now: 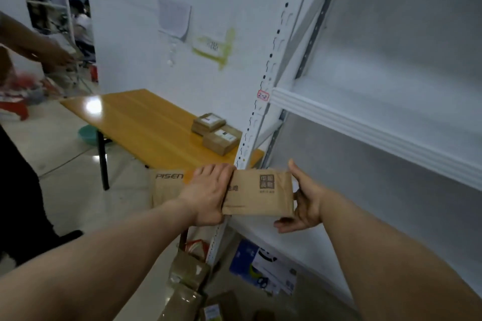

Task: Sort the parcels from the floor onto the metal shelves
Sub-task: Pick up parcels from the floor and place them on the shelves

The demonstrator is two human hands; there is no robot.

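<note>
They're midway through shelving one item. The flat brown kraft-paper parcel is up off the floor, held level between both hands right at the front corner of the white metal shelves, just past the slotted white upright post and above the lower shelf board. I can't tell whether it has touched the board yet.

The left hand lies palm-down over the parcel's left end, fingers wrapped over the far edge and thumb on the near side, so it has a real grip. The right hand is spread flat against the right end, fingers straight and pointing up, thumb stretched out underneath; it is steadying more than clutching.

A small pink tag on the post reads something like "2-2", which I take for a bay marker. To my eye the next move is to slide the parcel to the right, clear of the post, set it down on the board, then let go with the left hand first.

Plenty is left to do: more brown paper parcels lie on the floor below, with a blue-and-white packet under the shelf. A tan carton printed PISEN sits behind the left hand. Two small brown boxes rest on the orange wooden desk.
</note>
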